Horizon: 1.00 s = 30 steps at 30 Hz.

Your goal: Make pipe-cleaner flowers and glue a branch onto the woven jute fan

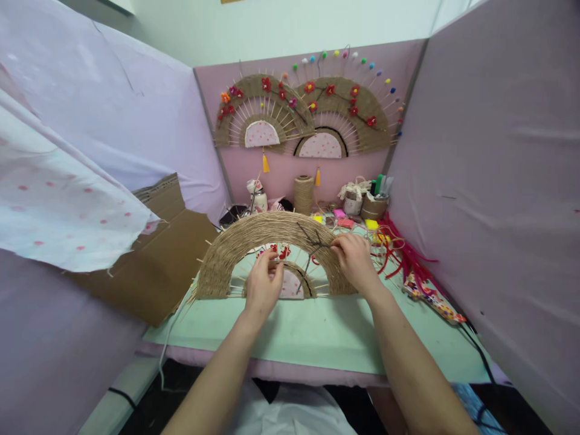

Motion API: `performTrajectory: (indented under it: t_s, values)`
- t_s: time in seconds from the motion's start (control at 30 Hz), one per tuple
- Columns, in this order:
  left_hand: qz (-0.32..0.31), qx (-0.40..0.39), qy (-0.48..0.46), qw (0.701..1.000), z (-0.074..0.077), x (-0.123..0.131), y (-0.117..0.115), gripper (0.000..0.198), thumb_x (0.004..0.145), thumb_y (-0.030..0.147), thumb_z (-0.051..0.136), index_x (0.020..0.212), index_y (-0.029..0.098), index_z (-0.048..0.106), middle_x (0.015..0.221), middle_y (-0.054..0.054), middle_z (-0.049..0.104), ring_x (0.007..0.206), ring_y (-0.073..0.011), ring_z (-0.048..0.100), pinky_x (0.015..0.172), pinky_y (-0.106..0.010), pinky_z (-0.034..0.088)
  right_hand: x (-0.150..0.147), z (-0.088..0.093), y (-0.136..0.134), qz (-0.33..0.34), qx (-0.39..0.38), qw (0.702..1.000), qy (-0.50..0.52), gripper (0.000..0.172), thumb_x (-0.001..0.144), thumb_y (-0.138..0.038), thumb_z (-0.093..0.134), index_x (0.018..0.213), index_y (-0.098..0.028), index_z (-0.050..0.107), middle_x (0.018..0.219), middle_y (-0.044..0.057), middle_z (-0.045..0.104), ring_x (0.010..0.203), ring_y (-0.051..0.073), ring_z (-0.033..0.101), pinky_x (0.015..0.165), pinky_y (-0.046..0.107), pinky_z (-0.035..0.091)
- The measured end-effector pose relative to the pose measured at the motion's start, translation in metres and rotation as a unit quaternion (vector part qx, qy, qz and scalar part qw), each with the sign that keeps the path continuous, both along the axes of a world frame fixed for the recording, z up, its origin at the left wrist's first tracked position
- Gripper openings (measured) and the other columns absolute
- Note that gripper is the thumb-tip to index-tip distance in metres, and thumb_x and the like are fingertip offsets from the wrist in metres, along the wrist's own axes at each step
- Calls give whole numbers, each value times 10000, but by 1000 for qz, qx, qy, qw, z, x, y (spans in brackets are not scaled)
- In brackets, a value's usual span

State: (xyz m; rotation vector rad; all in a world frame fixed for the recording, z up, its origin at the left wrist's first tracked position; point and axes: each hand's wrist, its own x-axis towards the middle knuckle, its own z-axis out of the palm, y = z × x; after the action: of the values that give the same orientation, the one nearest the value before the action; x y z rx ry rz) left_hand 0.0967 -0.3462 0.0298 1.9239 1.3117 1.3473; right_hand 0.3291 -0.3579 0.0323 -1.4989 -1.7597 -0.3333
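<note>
A semicircular fan frame [217,260], wrapped in brown twine over thin sticks, stands on the green cloth. Its small inner half-circle [292,287] has pink-dotted white fabric and a dark edge band. My right hand [356,257] pinches the right end of a dark forked twig [316,243], which lies across the twine band with one stem reaching down over the opening. My left hand [265,284] is in front of the inner half-circle, fingers loosely curved and thumb apart, with nothing visible in them. Small red flowers [284,251] show just behind its fingertips.
Two finished-looking flowered fans [371,99] hang on the pink back panel. Behind the frame stand a twine spool [303,193], a white bottle [258,196] and a tool pot [375,205]. Red pipe cleaners [408,254] and a patterned glue gun [432,299] lie right; cardboard [149,272] leans left.
</note>
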Motion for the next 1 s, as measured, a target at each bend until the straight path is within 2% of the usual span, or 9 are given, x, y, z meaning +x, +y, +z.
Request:
performTrajectory:
  t_s: [0.1, 0.23, 0.4, 0.47, 0.53, 0.6, 0.67, 0.83, 1.0]
  values:
    - [-16, 34, -13, 999, 0, 7, -10, 168, 832, 212, 504, 954, 176, 612, 1185, -107, 604, 874, -171, 639, 822, -320, 503, 1, -3, 0, 4, -2, 1000, -2, 113, 877, -183, 467, 819, -203, 562, 873, 55, 633, 878, 222, 516, 831, 366, 315]
    - [-84, -148, -64, 983, -8, 23, -4, 282, 831, 196, 485, 1085, 148, 597, 1015, -111, 673, 652, -138, 636, 673, -293, 524, 1, -9, 2, 3, -10, 1000, 9, 119, 883, -193, 451, 820, -198, 552, 839, 59, 617, 850, 224, 514, 811, 357, 327]
    - [-111, -314, -199, 922, -7, 42, 7, 508, 775, 149, 560, 1274, 160, 465, 1335, -174, 494, 569, -94, 625, 575, -268, 528, 1, -13, 2, 5, -23, 999, 38, 108, 882, -212, 459, 825, -204, 551, 835, 47, 618, 853, 217, 520, 834, 360, 312]
    - [-123, -366, -253, 887, -1, 48, 11, 499, 747, 117, 597, 1233, 149, 486, 1231, -159, 564, 588, -102, 641, 586, -255, 532, 0, -13, 2, 6, -25, 999, 46, 110, 881, -208, 457, 824, -205, 551, 838, 45, 621, 855, 215, 521, 836, 361, 308]
    - [-152, -419, -312, 839, 4, 51, 16, 316, 729, 65, 601, 1038, 121, 561, 973, -101, 645, 602, -108, 649, 563, -210, 520, 0, -13, 2, 4, -25, 998, 50, 110, 880, -205, 457, 826, -203, 552, 838, 45, 619, 856, 214, 521, 831, 361, 312]
    - [-178, -449, -365, 796, 8, 54, 23, 145, 719, 11, 584, 810, 119, 553, 749, -42, 622, 587, -96, 639, 515, -156, 490, 0, -13, 3, 6, -29, 998, 49, 111, 880, -202, 456, 836, -202, 557, 832, 45, 614, 854, 213, 521, 828, 361, 318]
    - [-183, -461, -407, 767, 10, 56, 28, 186, 707, -30, 574, 669, 131, 490, 622, -4, 567, 566, -78, 621, 499, -123, 473, 0, -14, 3, 7, -35, 998, 43, 120, 879, -202, 457, 845, -204, 572, 865, 55, 612, 874, 216, 513, 830, 365, 324]
    - [-162, -476, -447, 740, 9, 62, 32, 236, 719, -49, 539, 626, 145, 443, 538, 20, 518, 595, -94, 636, 542, -131, 505, 1, -20, -1, -37, -11, 999, 22, 143, 861, -234, 498, 833, -203, 635, 1098, 106, 546, 993, 255, 443, 832, 390, 334]
    - [-124, -506, -430, 737, 11, 63, 30, 135, 850, 115, 482, 717, 139, 492, 553, 21, 538, 423, -58, 550, 404, -127, 430, -4, -28, -12, -84, -34, 996, 6, 155, 879, -251, 495, 854, -220, 644, 937, 79, 569, 908, 241, 448, 806, 387, 303]
